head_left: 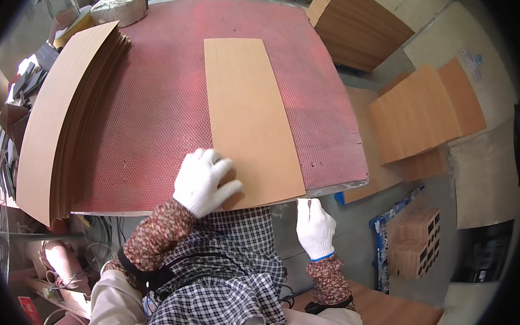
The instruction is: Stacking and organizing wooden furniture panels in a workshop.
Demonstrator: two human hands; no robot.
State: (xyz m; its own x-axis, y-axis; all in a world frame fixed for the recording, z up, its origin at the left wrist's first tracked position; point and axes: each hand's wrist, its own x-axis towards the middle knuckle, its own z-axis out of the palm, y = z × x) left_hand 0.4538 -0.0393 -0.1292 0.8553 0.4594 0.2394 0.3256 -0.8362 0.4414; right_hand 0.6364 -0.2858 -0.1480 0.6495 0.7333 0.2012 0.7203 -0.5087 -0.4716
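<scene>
A long light-brown wood-look panel lies flat on the red textured tabletop, its near end at the table's front edge. My left hand, in a white knit glove, rests at the panel's near left edge. Its thumb stands apart from the bent fingers, and nothing shows in its grip. Just off the panel's near right corner is my right hand, also gloved in white. Its fingers and thumb are pinched together; what they hold, if anything, is too small to make out.
A tall stack of similar panels stands at the table's left. Behind it sits a large tape-like roll. Stacked brown boards and cartons are at the right, above a blue-edged pallet with brown blocks.
</scene>
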